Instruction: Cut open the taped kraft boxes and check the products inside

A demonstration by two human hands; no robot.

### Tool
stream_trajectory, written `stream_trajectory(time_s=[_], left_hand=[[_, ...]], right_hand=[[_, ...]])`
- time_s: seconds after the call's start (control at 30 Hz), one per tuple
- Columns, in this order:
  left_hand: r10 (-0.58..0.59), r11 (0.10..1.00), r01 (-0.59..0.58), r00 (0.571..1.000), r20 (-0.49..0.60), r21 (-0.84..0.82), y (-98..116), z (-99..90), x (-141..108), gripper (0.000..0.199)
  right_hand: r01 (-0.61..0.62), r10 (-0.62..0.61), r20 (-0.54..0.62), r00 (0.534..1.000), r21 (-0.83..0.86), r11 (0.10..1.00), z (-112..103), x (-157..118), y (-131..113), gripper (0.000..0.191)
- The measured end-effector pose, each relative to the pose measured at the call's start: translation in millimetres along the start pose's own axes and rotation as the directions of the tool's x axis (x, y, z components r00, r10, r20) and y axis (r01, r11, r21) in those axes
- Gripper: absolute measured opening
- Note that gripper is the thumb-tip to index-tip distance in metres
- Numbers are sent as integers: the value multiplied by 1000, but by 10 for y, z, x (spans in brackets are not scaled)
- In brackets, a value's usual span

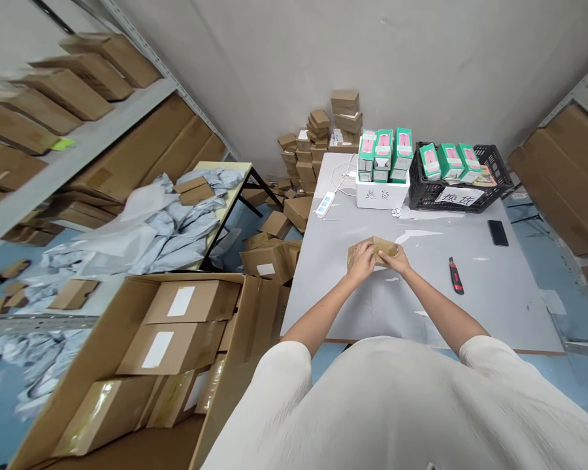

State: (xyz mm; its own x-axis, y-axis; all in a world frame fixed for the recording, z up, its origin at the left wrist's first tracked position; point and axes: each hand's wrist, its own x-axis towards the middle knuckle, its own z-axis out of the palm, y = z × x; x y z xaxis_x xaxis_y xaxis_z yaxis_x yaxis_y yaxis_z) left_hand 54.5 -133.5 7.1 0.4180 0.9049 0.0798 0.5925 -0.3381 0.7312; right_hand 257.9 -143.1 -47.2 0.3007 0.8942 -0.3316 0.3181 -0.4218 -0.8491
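Lying off to the right on the desk are a red utility knife and a black phone. The left hand and right hand are gripping — fingers curled closed — a small kraft-paper package at mid-desk.

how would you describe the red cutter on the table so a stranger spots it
Find the grey table and the left hand and right hand on a small cardboard box. To the right of them lies a box cutter, below a black phone. It alone is red and black.
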Motion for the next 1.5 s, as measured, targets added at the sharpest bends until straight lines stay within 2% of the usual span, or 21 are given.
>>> stream_trajectory(time_s=[0.1, 0.23, 0.37, 0.5, 0.67, 0.77, 0.87, 0.97, 1.07, 1.2, 1.4, 1.5], left_hand=[[26, 997, -28, 999, 31, 72, -98, -49, 10, 43], [74, 994, -66, 994, -85, 87, -328, -54, 16, 44], [99, 992, -87, 986, -135, 91, -400, 32, 32, 41], [73, 995, -66, 992, -99, 68, -275, 174, 84, 37], [59, 991, -65, 997, 50, 116, -45, 301, 183, 35], [83, 972, -105, 990, 113, 209, 102, 317, 227, 32], [95, 969, -126, 984, 153, 210, 245, 297, 241, 31], [3, 980, -34, 988, 156, 196, 331, 245, 231, 29], [-131, 969, 103, 985, 112, 225, 311, 153, 208, 37], [-238, 946, 215, 969, 67, 244, 142, -19, 160, 39], [-336, 930, 322, 940, 56, 177, -207, -265, 25, 52], [-367, 922, 354, 928, 60, 156, -330, -326, -37, 61]], right_hand=[[-27, 25, -38, 999, -46, 999, 116, 4, -87, 98], [13, -14, -57, 998, -32, 999, 202, 33, -138, 80], [76, -93, -178, 980, -96, 992, 138, 74, -129, 69], [96, -133, -246, 960, -157, 983, -98, 82, -63, 63], [90, -119, -233, 965, -134, 987, -392, 37, 48, 66], [75, -84, -209, 974, -50, 996, -444, 24, 67, 72], [119, -110, -186, 976, 40, 992, -398, 39, 47, 70], [169, -152, -126, 980, 135, 976, -288, 75, 2, 66], [217, -216, -27, 976, 196, 956, -169, 102, -39, 60], [265, -269, 28, 963, 88, 960, -81, 102, -1, 51], [131, -136, -28, 990, -135, 982, -43, 104, 218, 54], [34, -32, 14, 999, -186, 982, 4, 112, 266, 57]])
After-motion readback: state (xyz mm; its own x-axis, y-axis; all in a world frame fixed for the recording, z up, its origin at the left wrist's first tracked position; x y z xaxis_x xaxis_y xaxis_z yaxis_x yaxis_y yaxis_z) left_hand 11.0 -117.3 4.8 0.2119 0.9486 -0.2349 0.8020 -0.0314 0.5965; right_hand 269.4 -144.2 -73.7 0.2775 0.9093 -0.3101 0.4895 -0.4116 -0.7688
